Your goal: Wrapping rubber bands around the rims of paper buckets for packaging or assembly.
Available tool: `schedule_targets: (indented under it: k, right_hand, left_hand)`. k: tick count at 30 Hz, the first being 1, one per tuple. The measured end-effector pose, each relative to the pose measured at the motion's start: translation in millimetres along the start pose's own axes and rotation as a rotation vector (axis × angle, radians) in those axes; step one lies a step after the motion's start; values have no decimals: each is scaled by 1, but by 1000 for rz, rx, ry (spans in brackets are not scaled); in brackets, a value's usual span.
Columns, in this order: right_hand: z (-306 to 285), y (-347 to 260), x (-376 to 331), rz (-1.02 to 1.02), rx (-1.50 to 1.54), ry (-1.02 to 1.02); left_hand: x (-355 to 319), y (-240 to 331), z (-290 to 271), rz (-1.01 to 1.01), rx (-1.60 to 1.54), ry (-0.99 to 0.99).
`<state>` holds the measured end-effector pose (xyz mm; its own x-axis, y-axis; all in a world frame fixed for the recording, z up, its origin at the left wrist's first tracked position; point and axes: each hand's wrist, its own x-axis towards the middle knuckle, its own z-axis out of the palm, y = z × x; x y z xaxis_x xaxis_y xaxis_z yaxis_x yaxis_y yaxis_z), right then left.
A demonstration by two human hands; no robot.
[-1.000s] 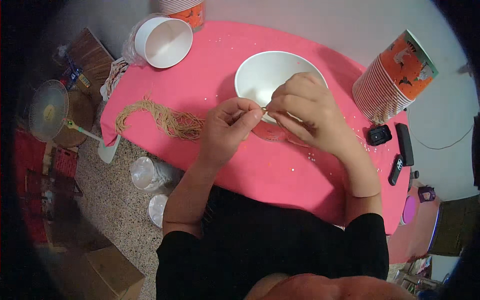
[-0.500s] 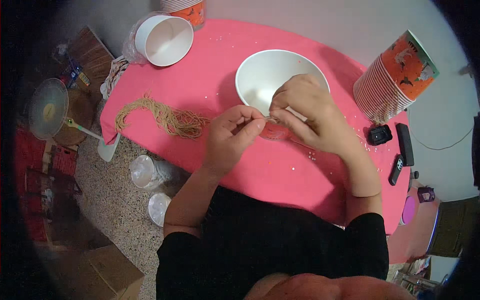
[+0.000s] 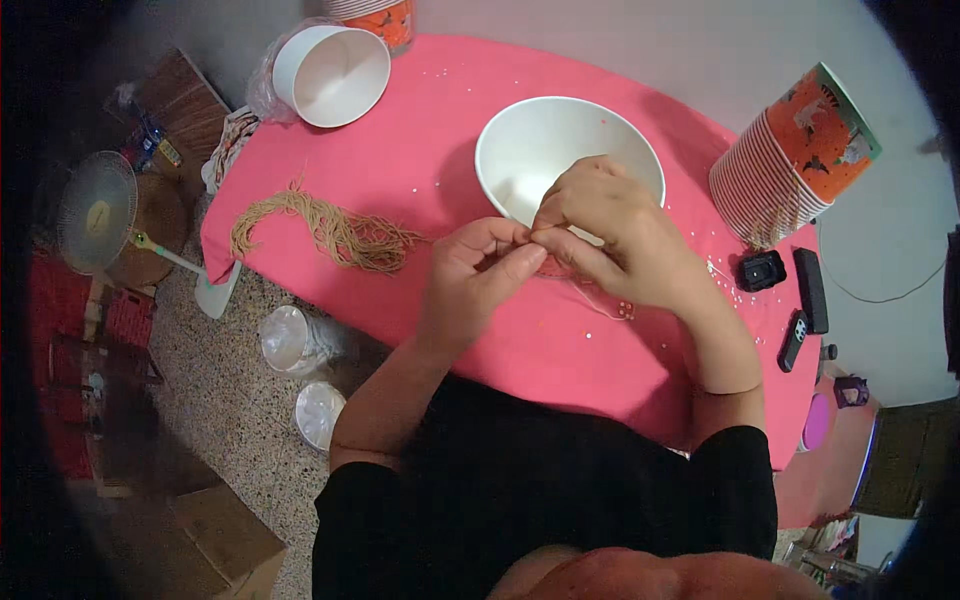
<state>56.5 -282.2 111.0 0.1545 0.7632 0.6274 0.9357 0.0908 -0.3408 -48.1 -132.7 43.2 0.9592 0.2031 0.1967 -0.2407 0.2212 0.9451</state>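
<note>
My left hand (image 3: 478,275) and my right hand (image 3: 618,235) meet fingertip to fingertip just in front of a wide white paper tub (image 3: 510,140). Both are closed in a pinch on a thin piece of string. A pale length of that string (image 3: 597,307) trails below my right hand over the pink cloth. Whatever else lies between the fingertips is hidden. A bundle of tan strings (image 3: 340,230) lies to the left of my left hand. Part of the tub's orange outside shows behind my fingers.
The pink-covered table (image 3: 500,360) carries a tilted white tub (image 3: 345,80) at the far left and a leaning stack of orange printed tubs (image 3: 785,160) at right. Near that stack lie a black tray (image 3: 762,270), a remote control (image 3: 793,341) and scattered small white bits.
My fingertips have drawn together, the left hand shifting slightly right. The trailing string below my right hand now shows as a loose curve. The view has shifted slightly.
</note>
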Motion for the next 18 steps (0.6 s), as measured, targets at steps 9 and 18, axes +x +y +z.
schedule_targets:
  k: [9, 18]
  right_hand:
    - [-4, -1, -2, 83, 24, -107]
    - [-6, -2, -2, 126, 41, -169]
  left_hand:
    - [0, -3, 3, 154, 145, 21]
    - [-1, -8, 5, 339, 173, 35]
